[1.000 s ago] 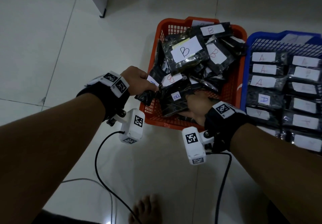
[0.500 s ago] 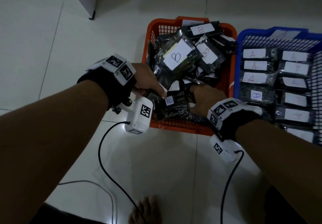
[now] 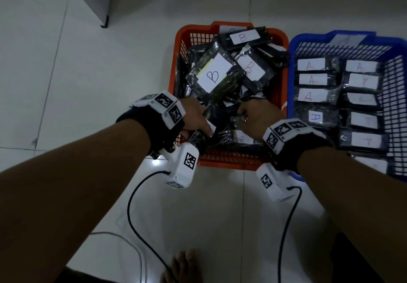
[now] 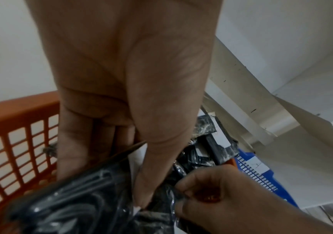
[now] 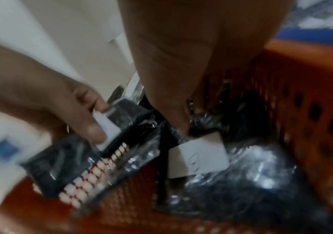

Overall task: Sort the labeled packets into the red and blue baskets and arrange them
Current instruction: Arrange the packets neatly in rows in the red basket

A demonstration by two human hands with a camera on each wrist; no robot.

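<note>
The red basket [image 3: 229, 163] holds a loose heap of black packets with white B labels [image 3: 217, 76]. Beside it on the right, the blue basket [image 3: 396, 97] holds A-labelled packets [image 3: 317, 95] in rows. My left hand [image 3: 199, 118] is at the red basket's near left corner. Its thumb and fingers pinch a black packet [image 4: 71, 199] at its white label [image 5: 106, 126]. My right hand [image 3: 256, 117] reaches into the near middle of the heap. Its curled fingers [image 4: 201, 186] grip the crinkled plastic of another black packet [image 5: 241, 182] next to a B label [image 5: 198, 156].
Both baskets stand on a pale tiled floor. A grey cabinet corner [image 3: 103, 21] stands at the far left. Black cables [image 3: 141, 238] trail from the wrist cameras across the floor towards a bare foot [image 3: 182, 267].
Both hands have moved closer together and deeper into the near end of the red basket. The right wrist has rolled so its back faces up. The left hand keeps its packet.
</note>
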